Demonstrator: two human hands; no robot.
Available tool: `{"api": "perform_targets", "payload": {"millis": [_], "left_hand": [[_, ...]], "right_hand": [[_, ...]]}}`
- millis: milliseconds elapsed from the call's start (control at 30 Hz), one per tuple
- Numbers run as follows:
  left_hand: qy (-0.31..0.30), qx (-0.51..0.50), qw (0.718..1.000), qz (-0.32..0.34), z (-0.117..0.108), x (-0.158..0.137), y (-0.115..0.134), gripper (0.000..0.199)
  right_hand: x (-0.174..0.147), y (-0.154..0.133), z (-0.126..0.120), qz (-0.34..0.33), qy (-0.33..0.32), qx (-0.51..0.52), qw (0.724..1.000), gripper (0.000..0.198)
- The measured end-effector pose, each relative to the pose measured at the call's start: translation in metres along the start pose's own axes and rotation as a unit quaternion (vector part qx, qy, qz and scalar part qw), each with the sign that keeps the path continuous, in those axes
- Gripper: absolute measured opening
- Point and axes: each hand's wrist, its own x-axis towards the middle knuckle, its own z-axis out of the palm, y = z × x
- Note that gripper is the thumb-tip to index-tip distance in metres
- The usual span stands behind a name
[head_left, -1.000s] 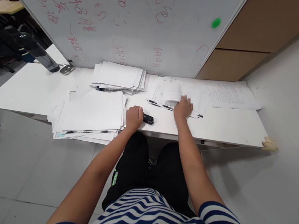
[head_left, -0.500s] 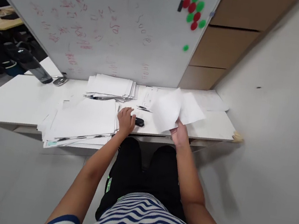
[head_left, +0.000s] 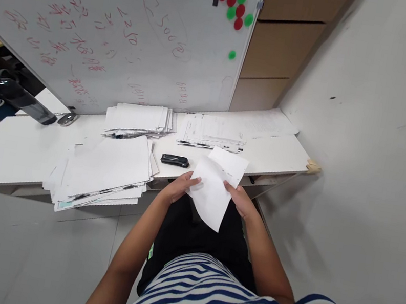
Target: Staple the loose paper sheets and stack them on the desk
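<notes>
Two overlapping sheets of paper [head_left: 211,195] are held over my lap, just off the desk's front edge. My left hand [head_left: 180,185] pinches their left edge, thumb on top. On the right side, my right hand [head_left: 239,198] grips them, also with the thumb above. The front sheet bends downward between the hands. A black stapler [head_left: 175,160] lies on the desk, a little beyond my left hand, touched by neither hand. To its left spreads a large pile of paper [head_left: 111,162], overhanging the front edge.
Behind sit another paper stack [head_left: 136,117] and a flatter spread of printed sheets [head_left: 214,129]. A dark bottle [head_left: 20,100] and a computer mouse [head_left: 67,119] are at the left. A whiteboard [head_left: 124,66] stands along the white desk's [head_left: 4,150] back; a wall closes the right.
My left hand has left the stapler and now grips the papers. My right hand has drawn the papers down and closer to my body. The view has shifted slightly right.
</notes>
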Motion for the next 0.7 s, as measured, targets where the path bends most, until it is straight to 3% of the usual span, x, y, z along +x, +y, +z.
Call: {"api": "perform_targets", "payload": {"millis": [67,167,267,400,567,633,700], "left_hand": [[0.022,0.008,1.000,-0.011,0.000,0.005,-0.012,0.055],[0.093,-0.008,0.995,0.025,0.001,0.012,-0.028,0.050],[0.162,0.011,0.985,0.061,0.002,0.014,-0.030,0.049],[0.166,0.112,0.973,0.119,0.004,0.008,0.001,0.047],[0.123,0.171,0.951,0.225,0.009,0.003,0.053,0.047],[0.142,0.144,0.941,0.272,0.009,0.008,0.052,0.047],[0.190,0.123,0.929,0.293,0.005,0.017,0.035,0.045]], "right_hand": [[-0.003,0.003,0.007,-0.015,-0.004,0.035,0.999,0.053],[-0.006,0.012,0.017,-0.051,-0.025,0.097,0.994,0.074],[-0.004,0.023,0.020,-0.076,0.011,0.070,0.995,0.071],[0.004,0.012,0.020,-0.157,0.082,-0.021,0.984,0.056],[0.001,-0.045,0.034,-0.289,0.076,-0.057,0.952,0.042],[0.001,-0.054,0.039,-0.316,0.066,-0.066,0.944,0.039],[0.007,-0.048,0.042,-0.311,0.051,-0.080,0.946,0.039]]}}
